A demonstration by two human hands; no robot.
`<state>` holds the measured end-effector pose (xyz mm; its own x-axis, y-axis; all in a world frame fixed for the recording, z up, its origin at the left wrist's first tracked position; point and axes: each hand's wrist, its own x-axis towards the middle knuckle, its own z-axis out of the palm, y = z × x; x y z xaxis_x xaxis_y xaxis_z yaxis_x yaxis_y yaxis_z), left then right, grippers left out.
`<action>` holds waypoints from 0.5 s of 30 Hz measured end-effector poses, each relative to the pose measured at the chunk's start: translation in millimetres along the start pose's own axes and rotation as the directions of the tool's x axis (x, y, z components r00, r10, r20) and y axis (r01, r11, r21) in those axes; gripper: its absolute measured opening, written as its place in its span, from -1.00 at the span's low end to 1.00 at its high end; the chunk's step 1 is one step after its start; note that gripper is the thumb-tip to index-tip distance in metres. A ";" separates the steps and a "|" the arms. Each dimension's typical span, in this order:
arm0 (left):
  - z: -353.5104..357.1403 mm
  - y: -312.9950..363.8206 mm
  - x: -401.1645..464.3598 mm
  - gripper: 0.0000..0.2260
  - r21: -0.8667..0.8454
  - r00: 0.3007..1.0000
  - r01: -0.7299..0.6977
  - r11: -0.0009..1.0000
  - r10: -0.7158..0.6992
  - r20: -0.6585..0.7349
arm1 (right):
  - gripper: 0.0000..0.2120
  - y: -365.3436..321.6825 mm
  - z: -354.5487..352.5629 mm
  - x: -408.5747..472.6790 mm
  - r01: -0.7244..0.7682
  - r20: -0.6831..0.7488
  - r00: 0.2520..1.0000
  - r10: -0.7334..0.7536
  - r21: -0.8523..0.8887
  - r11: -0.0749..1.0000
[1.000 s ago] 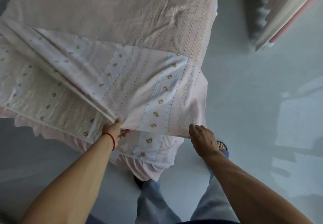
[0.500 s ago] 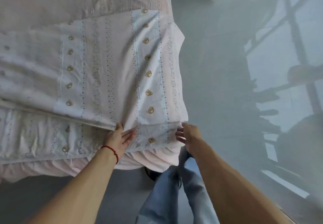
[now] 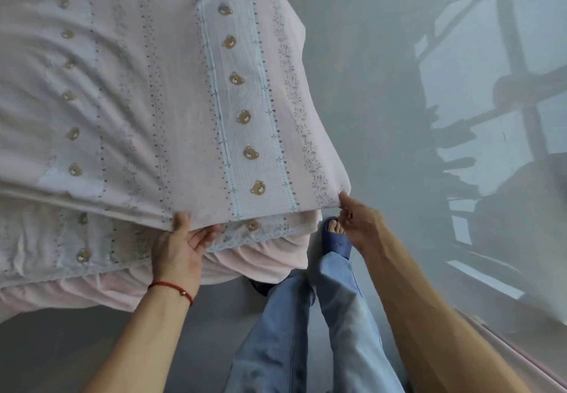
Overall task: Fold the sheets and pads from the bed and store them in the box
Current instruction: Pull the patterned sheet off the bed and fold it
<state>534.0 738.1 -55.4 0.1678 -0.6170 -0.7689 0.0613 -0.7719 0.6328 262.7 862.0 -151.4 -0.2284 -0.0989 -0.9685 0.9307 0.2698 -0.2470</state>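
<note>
A pink and pale-blue sheet (image 3: 184,110) printed with rows of small bears lies doubled over on the bed, its upper layer stretched toward me. My left hand (image 3: 178,248) pinches the near edge of that upper layer, thumb on top and fingers underneath. My right hand (image 3: 357,220) pinches the sheet's near right corner and holds it lifted off the bed's end. A lower layer of the same sheet (image 3: 76,242) shows beneath, over a gathered pink pad (image 3: 260,260) at the bed's edge. No box is in view.
Grey floor (image 3: 383,85) runs along the bed's right side, with window shadows across it. My legs in blue trousers (image 3: 306,331) and a blue slipper (image 3: 334,239) stand at the bed's corner. A pale pink edge (image 3: 515,352) crosses the bottom right.
Both hands have drawn the sheet's upper layer further toward the bed's near edge, and my right hand has moved out to the right with the corner. The view has come closer.
</note>
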 end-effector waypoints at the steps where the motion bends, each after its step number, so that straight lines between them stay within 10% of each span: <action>1: -1.6 -1.5 -6.5 -0.60 0.008 1.000 -0.013 1.000 0.013 -0.009 | -0.86 7.4 -4.1 -2.2 0.050 -0.011 0.999 -0.050 0.008 0.999; 10: -25.0 -35.0 -13.1 -0.72 0.067 0.997 -0.014 0.998 0.019 -0.076 | -0.89 65.7 -14.8 9.9 0.122 -0.092 0.989 -0.116 0.052 0.991; 15: -27.6 -41.1 -9.0 -0.74 0.094 0.998 0.005 0.996 0.001 -0.059 | -0.60 60.6 5.9 8.8 0.146 -0.211 0.942 -0.260 -0.440 0.886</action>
<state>557.1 779.6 -72.0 0.2253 -0.6074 -0.7618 -0.0310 -0.7859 0.6175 318.8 871.8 -174.7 -0.5179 0.0389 -0.8546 0.6653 0.6462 -0.3738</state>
